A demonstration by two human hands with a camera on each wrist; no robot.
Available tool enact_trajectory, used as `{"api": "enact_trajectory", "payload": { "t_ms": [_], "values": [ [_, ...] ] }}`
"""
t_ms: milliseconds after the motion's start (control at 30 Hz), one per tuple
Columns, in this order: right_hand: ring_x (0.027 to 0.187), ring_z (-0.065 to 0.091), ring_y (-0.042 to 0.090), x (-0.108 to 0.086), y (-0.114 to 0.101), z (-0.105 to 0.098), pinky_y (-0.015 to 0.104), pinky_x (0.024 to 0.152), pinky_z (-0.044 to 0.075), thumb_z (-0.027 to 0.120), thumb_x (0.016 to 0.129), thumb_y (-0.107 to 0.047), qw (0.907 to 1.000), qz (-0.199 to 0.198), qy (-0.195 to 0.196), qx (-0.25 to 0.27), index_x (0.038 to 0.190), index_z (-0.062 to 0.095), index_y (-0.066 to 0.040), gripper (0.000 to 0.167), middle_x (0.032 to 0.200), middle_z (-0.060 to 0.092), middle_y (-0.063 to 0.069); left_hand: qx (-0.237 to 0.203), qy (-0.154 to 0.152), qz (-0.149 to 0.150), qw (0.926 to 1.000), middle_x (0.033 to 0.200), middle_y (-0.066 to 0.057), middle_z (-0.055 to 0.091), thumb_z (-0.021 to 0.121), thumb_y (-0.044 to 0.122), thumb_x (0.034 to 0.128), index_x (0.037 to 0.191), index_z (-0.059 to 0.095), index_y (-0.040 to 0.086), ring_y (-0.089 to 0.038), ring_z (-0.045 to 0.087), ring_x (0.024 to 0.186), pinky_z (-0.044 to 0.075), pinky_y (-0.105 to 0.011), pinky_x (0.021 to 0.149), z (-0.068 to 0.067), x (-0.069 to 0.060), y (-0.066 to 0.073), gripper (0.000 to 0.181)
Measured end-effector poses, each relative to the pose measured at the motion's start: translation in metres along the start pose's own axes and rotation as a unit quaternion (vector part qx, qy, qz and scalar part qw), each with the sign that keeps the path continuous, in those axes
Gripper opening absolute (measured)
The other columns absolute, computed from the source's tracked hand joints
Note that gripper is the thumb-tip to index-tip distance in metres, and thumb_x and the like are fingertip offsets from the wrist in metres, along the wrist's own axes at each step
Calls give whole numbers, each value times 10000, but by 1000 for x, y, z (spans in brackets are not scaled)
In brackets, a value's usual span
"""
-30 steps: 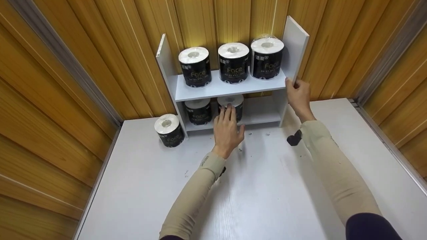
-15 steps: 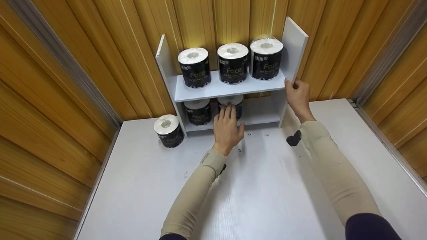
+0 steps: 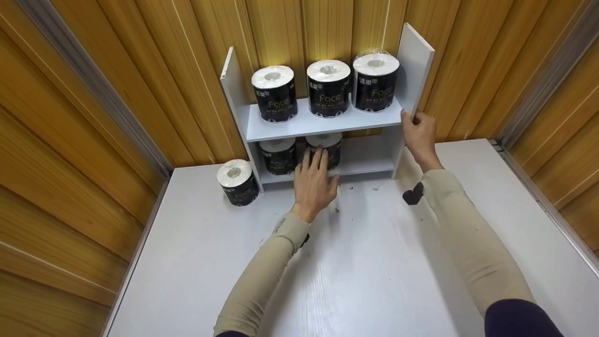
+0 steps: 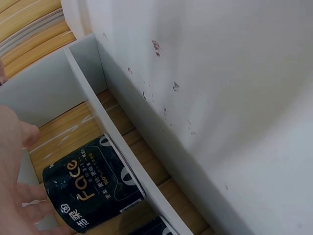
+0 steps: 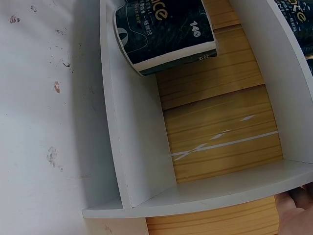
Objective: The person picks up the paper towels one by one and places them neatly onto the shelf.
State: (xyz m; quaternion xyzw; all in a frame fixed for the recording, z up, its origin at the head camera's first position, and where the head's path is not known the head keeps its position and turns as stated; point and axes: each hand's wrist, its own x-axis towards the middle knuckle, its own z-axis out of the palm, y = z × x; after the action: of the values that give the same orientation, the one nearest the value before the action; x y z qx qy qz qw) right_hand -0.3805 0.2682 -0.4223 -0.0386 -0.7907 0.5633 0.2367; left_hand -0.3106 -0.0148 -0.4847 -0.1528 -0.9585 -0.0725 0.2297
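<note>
My left hand [image 3: 312, 185] reaches to the lower level of a white shelf unit [image 3: 323, 129]. Its fairly straight fingers lie at the middle roll of toilet paper [image 3: 332, 154], a black-wrapped roll standing upright there. In the left wrist view the thumb stays apart from this roll [image 4: 90, 183], while the other fingers are beside its top end. My right hand [image 3: 420, 135] grips the front edge of the unit's right side panel [image 3: 415, 70]. Only part of that hand [image 5: 296, 215] appears in the right wrist view. Another roll [image 3: 279, 161] stands to the left on the lower level.
Three like rolls stand on the upper level, the middle one [image 3: 328, 91] between two others. One roll [image 3: 238, 185] is on the white table [image 3: 355, 271], outside the unit's left panel [image 3: 234, 89]. Wood-look walls [image 3: 468, 61] enclose the back and sides.
My left hand has shifted slightly left in front of the middle lower roll. The right hand keeps its grip on the side panel, and the rolls stay in place.
</note>
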Motion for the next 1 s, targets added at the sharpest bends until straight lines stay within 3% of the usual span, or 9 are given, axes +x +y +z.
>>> {"api": "enact_trajectory", "payload": {
  "t_ms": [200, 433, 733, 1000],
  "values": [
    [760, 533, 100, 1, 1, 0, 201, 549, 440, 554, 1087, -395, 10000, -88, 26, -23, 1077, 727, -4, 428, 891, 632, 37, 12, 173, 47, 9998, 1643, -100, 498, 600, 513, 1048, 1617, 454, 80, -383, 441, 1531, 487, -540, 1160, -5, -6, -10, 730],
    [715, 506, 83, 2, 2, -2, 214, 550, 415, 560, 1083, -373, 9998, -197, 49, -43, 956, 697, -47, 375, 765, 554, -89, 3, 410, 56, 9991, 1589, -113, 554, 637, 481, 1033, 1560, 537, 83, -391, 484, 1495, 502, -527, 1144, -10, -13, -20, 668],
    [698, 490, 76, 1, 2, -1, 213, 532, 404, 571, 1082, -380, 9999, -102, 68, 2, 897, 654, -102, 344, 736, 515, -96, -261, 792, 57, 9965, 1495, -134, 623, 700, 410, 1012, 1459, 628, 67, -405, 541, 1430, 515, -542, 1129, -13, -25, -37, 568],
    [679, 494, 68, 0, 1, 1, 205, 513, 419, 576, 1079, -382, 9999, -104, 74, 39, 903, 671, -98, 348, 725, 527, -97, -197, 929, -223, 9952, 1430, -121, 658, 730, 400, 988, 1421, 657, 69, -378, 584, 1355, 551, -531, 1070, -15, -35, -52, 549]
  ]
}}
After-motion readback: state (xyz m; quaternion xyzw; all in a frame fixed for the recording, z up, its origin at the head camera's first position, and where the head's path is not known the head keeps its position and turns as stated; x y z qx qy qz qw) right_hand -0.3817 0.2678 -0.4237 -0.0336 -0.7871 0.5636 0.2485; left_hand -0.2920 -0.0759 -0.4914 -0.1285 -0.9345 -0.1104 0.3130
